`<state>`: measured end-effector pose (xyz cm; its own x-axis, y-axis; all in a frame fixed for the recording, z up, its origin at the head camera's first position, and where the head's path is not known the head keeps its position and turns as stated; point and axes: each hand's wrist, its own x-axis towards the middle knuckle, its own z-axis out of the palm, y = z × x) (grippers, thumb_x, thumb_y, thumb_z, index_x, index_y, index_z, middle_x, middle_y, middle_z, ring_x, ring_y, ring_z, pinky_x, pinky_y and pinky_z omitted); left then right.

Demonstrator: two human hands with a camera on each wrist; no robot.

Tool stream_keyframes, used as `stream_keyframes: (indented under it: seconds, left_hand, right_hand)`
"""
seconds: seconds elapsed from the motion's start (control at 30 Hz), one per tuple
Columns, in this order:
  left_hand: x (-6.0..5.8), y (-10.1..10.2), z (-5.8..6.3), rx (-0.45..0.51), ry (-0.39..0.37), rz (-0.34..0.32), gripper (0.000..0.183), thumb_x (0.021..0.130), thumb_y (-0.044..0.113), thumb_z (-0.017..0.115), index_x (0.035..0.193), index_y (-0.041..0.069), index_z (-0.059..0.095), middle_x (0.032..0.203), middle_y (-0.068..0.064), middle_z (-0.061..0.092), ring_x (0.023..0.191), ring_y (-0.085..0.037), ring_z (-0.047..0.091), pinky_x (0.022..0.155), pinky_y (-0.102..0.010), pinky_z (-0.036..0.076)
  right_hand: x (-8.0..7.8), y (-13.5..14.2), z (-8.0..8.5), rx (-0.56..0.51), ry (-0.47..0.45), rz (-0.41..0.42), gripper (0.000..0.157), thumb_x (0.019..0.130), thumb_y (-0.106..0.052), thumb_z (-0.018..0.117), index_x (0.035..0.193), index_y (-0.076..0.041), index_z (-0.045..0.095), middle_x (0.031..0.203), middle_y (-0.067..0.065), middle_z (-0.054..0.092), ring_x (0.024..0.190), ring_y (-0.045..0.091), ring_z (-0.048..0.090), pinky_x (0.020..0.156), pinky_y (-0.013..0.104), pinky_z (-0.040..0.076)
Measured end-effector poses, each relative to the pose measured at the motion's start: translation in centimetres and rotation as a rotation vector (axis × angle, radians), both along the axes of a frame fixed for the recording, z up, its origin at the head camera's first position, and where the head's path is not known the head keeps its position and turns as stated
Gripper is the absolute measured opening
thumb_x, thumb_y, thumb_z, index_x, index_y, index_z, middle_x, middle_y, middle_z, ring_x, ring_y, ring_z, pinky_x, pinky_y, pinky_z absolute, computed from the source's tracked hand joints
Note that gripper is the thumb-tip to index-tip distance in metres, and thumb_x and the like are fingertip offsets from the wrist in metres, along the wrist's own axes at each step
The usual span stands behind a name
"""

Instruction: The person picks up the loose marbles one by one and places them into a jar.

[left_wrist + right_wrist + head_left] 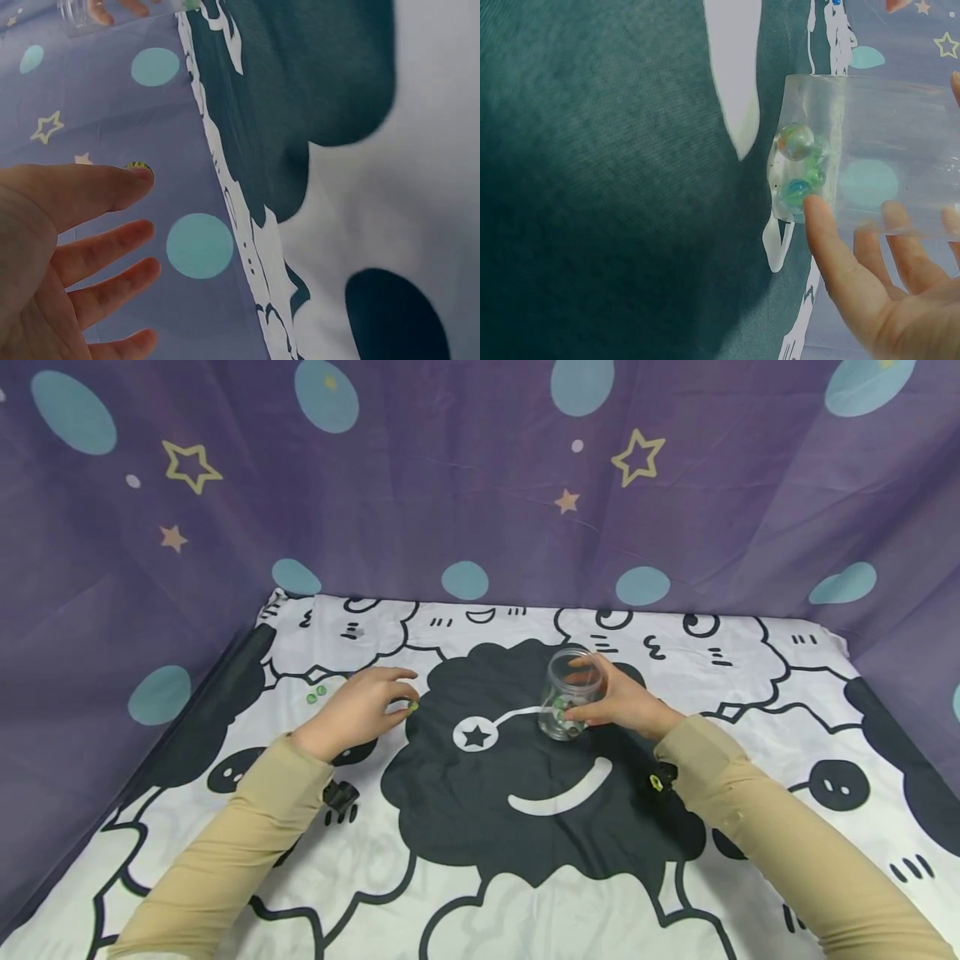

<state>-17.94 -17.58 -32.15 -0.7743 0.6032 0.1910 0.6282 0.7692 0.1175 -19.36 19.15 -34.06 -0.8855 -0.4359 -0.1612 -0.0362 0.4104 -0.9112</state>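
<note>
My left hand (363, 710) pinches a small yellow-green marble (413, 705) between thumb and index finger. In the left wrist view the marble (138, 164) shows just past the thumb tip, the other fingers spread below. My right hand (622, 697) grips a clear open jar (558, 677) from its right side, thumb and fingers around the wall. Several glass marbles (796, 141) lie at the jar's bottom, some greenish, one with blue. The left hand is apart from the jar, to its left.
Two green marbles (317, 694) lie on the cloth just left of my left hand. A black-and-white sheep-print cloth (495, 910) covers the table. Behind it hangs a purple curtain (465, 502) with stars and blue ovals.
</note>
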Motion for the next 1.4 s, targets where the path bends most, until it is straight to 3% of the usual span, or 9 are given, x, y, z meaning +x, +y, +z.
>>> stream_keyframes:
  seconds: [0.57, 1.07, 1.4]
  left_hand:
    - [0.0, 2.0, 1.1, 0.016, 0.008, -0.011, 0.015, 0.082, 0.013, 0.073, 0.097, 0.008, 0.074, 0.125, -0.017, 0.06, 0.11, -0.035, 0.059, 0.098, -0.048, 0.046]
    - [-0.2, 4.7, 1.9, 0.082, 0.045, -0.117, 0.013, 0.084, 0.014, 0.072, 0.095, 0.009, 0.073, 0.123, -0.017, 0.062, 0.112, -0.033, 0.059, 0.1, -0.046, 0.045]
    - [-0.3, 7.0, 2.6, 0.088, 0.047, -0.131, 0.014, 0.084, 0.017, 0.072, 0.097, 0.01, 0.073, 0.127, -0.015, 0.06, 0.117, -0.031, 0.056, 0.104, -0.043, 0.043]
  right_hand:
    - [0.1, -0.1, 0.3, 0.001, 0.001, 0.003, 0.08, 0.081, -0.011, 0.075, 0.144, -0.009, 0.027, 0.143, 0.018, 0.041, 0.089, 0.017, 0.061, 0.082, 0.044, 0.056]
    - [0.1, -0.1, 0.2, 0.003, -0.005, -0.003, 0.084, 0.08, -0.012, 0.076, 0.146, -0.006, 0.024, 0.143, 0.018, 0.04, 0.086, 0.015, 0.062, 0.079, 0.039, 0.057]
    - [0.1, -0.1, 0.1, 0.004, 0.001, -0.005, 0.084, 0.08, -0.013, 0.076, 0.145, -0.006, 0.025, 0.143, 0.018, 0.04, 0.085, 0.014, 0.062, 0.076, 0.036, 0.058]
